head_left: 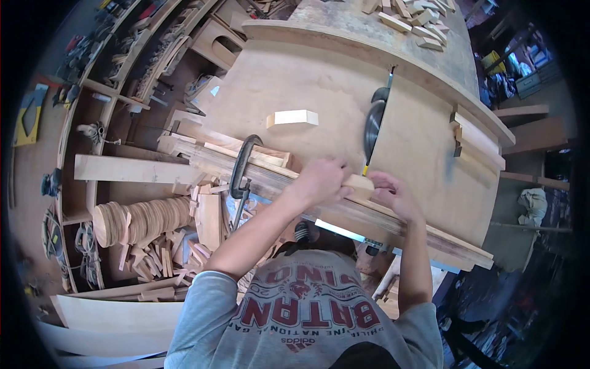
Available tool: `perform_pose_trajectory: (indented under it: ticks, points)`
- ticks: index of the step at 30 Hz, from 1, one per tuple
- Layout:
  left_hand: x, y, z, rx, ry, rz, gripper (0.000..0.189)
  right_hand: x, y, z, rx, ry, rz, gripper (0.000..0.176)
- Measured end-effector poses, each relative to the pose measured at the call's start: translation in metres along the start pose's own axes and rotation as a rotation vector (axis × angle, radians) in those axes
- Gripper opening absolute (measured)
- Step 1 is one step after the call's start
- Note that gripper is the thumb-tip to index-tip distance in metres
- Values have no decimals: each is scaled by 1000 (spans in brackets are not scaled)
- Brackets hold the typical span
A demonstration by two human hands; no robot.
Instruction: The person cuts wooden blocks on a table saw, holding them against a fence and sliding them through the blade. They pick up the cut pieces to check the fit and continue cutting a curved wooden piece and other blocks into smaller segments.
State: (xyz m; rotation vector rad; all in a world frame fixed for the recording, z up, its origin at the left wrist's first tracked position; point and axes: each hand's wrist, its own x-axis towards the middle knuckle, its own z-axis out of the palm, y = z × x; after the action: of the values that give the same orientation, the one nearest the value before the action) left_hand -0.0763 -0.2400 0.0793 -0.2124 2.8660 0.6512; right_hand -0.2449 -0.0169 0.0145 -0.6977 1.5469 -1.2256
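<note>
A small pale wood block [358, 184] sits at the front edge of a plywood saw table [295, 74], between my two hands. My left hand [324, 179] is closed around its left end, fingers bent. At the other end, my right hand [393, 192] has its fingers curled against the block, partly hiding it. Straight ahead of the block, a circular saw blade [373, 126] stands up through a slot in the table. Another cut wood block [293, 119] lies on the table left of the blade.
A metal C-clamp [244, 166] grips the table's front edge at left. A wooden rail [369, 46] crosses the far side, with several cut blocks [424, 21] beyond it. Wood pieces [476, 141] lie at right. Stacked rounded wood slices [141, 221] and offcuts fill the lower left.
</note>
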Motion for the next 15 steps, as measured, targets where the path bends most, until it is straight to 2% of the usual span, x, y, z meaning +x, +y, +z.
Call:
perform_pose_trajectory:
  ticks: [2, 5, 6, 7, 8, 9, 10, 11, 12, 13, 14, 15]
  points:
    - [-13, 7, -6, -56, 182, 153, 42, -6, -26, 5, -2, -1, 27, 56]
    - [-18, 17, -35, -31, 325, 160, 39, -11, -60, 10, 101, -90, -88, 64]
    - [-16, 17, -46, -28, 341, 156, 39, -12, -70, 12, 20, -36, -214, 64]
    - [-13, 17, -58, -63, 410, 252, 37, -12, -80, 13, -59, 18, -338, 65]
    - [-11, 18, -69, -99, 473, 350, 34, -12, -89, 13, -63, 11, -339, 65]
    - [-12, 22, -82, -99, 473, 347, 34, -12, -98, 14, -102, 133, -361, 65]
    - [-14, 27, -97, -108, 662, 380, 30, -12, -100, 14, -138, 258, -379, 65]
    - [-15, 28, -105, -115, 847, 415, 25, -9, -92, 8, -131, 262, -376, 65]
    - [-21, 26, -99, -114, 840, 422, 25, -3, -78, -5, 125, 334, -375, 65]
    - [-32, 23, -85, -251, 929, 391, 22, 2, -70, -13, 381, 402, -376, 66]
    - [-38, 18, -78, -389, 1011, 358, 21, 2, -72, -12, 389, 410, -383, 66]
    - [-35, 11, -80, -339, 904, 286, 27, 0, -74, -8, 490, 316, -366, 65]
